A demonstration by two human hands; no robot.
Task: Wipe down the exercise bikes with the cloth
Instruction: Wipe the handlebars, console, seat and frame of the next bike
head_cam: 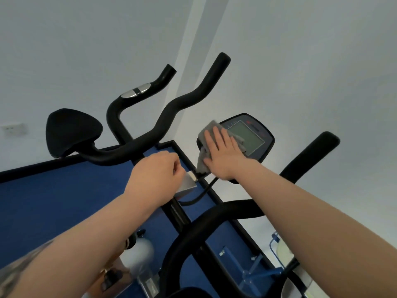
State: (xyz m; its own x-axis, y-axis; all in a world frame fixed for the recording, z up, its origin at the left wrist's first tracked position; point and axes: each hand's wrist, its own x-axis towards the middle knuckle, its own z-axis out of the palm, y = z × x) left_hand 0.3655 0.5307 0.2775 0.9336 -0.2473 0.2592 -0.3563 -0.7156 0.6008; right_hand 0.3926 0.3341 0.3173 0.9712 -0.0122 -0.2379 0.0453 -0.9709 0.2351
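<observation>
Cloth (211, 134) lies under our flat right hand (223, 155) on the console (247, 136) — screen just right of it; left hand (154, 168) pinches a bracket (189, 181).

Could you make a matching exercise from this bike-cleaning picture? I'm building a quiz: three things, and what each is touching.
Things
1. grey cloth
2. right hand
3. left hand

Touching
A. small silver metal bracket
B. black bike console with grey screen
C. lies flat on top of the cloth

Pairs: 1-B, 2-C, 3-A
</observation>
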